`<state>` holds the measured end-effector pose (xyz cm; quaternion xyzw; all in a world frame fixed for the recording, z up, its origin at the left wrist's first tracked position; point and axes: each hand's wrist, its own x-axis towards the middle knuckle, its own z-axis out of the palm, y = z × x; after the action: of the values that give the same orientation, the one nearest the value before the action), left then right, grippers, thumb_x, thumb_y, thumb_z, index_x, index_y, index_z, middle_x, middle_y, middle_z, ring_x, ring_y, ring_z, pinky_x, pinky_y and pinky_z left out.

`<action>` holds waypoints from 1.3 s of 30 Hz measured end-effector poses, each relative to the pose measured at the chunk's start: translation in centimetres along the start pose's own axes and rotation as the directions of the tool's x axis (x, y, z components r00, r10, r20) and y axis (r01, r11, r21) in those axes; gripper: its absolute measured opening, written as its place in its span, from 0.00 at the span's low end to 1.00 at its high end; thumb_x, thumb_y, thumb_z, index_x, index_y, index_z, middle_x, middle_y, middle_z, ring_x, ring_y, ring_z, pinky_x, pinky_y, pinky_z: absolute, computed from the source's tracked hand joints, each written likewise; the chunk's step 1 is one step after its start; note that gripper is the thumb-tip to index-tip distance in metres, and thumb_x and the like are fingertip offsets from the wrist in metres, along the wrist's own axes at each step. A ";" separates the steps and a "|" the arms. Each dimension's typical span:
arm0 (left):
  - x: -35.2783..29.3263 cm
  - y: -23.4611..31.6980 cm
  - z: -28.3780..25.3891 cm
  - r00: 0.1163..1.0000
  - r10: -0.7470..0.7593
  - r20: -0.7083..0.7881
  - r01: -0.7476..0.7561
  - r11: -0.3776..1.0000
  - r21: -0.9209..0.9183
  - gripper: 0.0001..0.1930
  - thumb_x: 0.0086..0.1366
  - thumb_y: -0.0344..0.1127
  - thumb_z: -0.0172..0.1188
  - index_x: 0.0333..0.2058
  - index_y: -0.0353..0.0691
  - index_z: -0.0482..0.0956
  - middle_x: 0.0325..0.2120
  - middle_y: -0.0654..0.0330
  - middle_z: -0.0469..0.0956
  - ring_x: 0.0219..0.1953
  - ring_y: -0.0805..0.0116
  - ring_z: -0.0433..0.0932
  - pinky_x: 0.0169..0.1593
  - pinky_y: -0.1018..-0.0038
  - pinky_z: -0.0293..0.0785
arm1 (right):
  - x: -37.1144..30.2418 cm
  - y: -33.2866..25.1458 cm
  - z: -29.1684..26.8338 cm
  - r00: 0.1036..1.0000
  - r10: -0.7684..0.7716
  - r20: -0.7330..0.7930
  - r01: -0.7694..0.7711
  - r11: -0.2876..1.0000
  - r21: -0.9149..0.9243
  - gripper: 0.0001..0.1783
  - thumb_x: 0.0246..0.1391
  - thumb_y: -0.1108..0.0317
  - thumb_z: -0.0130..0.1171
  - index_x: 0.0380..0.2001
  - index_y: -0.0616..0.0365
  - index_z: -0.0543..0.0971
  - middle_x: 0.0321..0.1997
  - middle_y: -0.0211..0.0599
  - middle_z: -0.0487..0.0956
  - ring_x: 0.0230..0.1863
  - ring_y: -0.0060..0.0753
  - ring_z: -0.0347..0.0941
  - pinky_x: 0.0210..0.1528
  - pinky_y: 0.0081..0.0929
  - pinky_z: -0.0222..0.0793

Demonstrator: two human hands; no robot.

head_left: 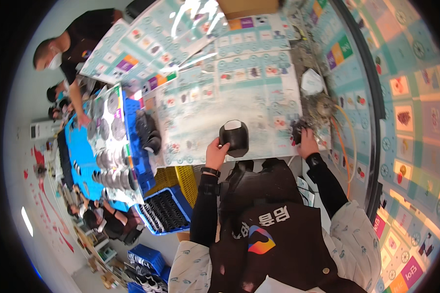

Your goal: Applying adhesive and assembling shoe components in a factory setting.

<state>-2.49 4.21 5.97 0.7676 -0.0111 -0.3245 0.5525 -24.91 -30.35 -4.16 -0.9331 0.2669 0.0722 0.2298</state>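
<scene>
My left hand [215, 154] grips a black, rounded, cup-like piece [236, 143] at its lower left edge, with the thumb lying over it. A white patch [232, 125] shows at the top of that piece. Over by the table's right edge, my right hand [307, 143] has its fingers curled at a small dark object [297, 130], whose kind is too small to make out. Both hands are over the near part of the table [195, 122], which is covered in a printed sheet with a whitish, dusty middle.
Dark bundled items [147, 132] sit at the table's left edge. A blue crate [167, 207] of black parts and a yellow crate [183, 179] stand below. A white crumpled thing [312, 82] and an orange cable [338, 146] are at right. Co-workers [68, 46] are at left.
</scene>
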 end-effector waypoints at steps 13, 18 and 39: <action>10.6 -4.6 8.7 0.958 0.245 0.149 -0.281 0.690 0.667 0.19 0.58 0.41 0.67 0.44 0.35 0.81 0.36 0.48 0.84 0.38 0.48 0.83 0.45 0.58 0.78 | 0.1 -10.1 -8.9 0.961 0.076 0.268 -0.250 0.660 0.709 0.23 0.48 0.72 0.60 0.51 0.59 0.79 0.34 0.43 0.83 0.36 0.37 0.81 0.41 0.30 0.74; 10.2 -4.8 8.0 0.977 0.182 0.107 -0.211 0.837 0.505 0.21 0.64 0.45 0.64 0.50 0.36 0.80 0.40 0.49 0.85 0.41 0.53 0.84 0.46 0.60 0.79 | 1.5 -14.7 -10.3 0.941 0.105 0.320 -0.289 0.740 0.607 0.21 0.48 0.66 0.55 0.46 0.57 0.81 0.36 0.55 0.82 0.42 0.59 0.78 0.44 0.45 0.73; 9.6 -3.2 7.3 0.973 0.182 0.141 -0.226 0.874 0.431 0.22 0.62 0.44 0.67 0.50 0.37 0.81 0.38 0.52 0.86 0.38 0.60 0.86 0.44 0.67 0.80 | 2.6 -15.2 -8.8 0.997 -0.047 0.069 0.018 0.928 0.373 0.12 0.48 0.66 0.53 0.36 0.57 0.80 0.34 0.56 0.79 0.40 0.64 0.75 0.43 0.56 0.70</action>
<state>0.29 -4.29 -2.76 0.8514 -0.1923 -0.2900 0.3926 -14.59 -24.24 8.85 -0.8735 0.2514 0.0523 0.4135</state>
